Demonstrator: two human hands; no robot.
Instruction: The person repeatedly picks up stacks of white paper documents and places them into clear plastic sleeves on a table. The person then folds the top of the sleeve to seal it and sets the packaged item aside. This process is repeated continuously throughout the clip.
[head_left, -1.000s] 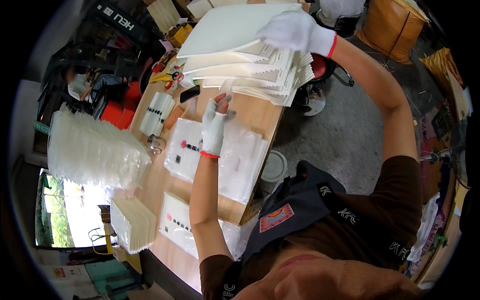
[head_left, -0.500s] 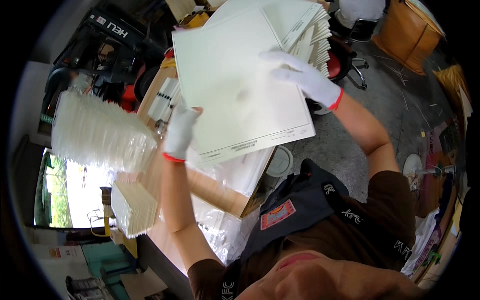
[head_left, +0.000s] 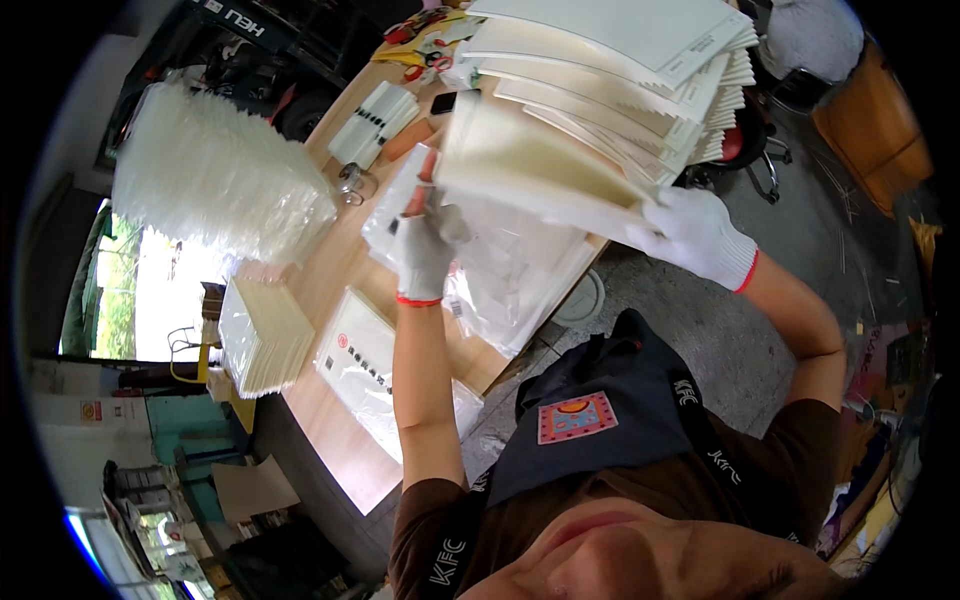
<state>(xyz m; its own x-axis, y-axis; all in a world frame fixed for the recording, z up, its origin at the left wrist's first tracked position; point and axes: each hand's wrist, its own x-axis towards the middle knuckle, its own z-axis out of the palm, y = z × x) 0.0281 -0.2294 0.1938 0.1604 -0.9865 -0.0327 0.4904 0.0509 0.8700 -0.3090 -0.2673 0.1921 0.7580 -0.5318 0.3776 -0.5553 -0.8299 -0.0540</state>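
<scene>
Right gloved hand (head_left: pixel 695 235) closed on one end of a blurred white panel (head_left: pixel 500 160); left gloved hand (head_left: pixel 425 245) near its other end, hold unclear. Panel slants above clear plastic sleeves (head_left: pixel 510 275) on the table (head_left: pixel 350 265).

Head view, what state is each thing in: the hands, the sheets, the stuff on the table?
Pale sheet, raised, tilted, motion-blurred
Right hand, gloved, gripping the sheet's right end
Left hand, gloved, at the sheet's left end, grip unclear
Sheet stack, fanned in uneven layers
Phone, lying flat, dark face up
Clear plastic bags, lying flat, wrinkled
Scissors, open or closed unclear
</scene>
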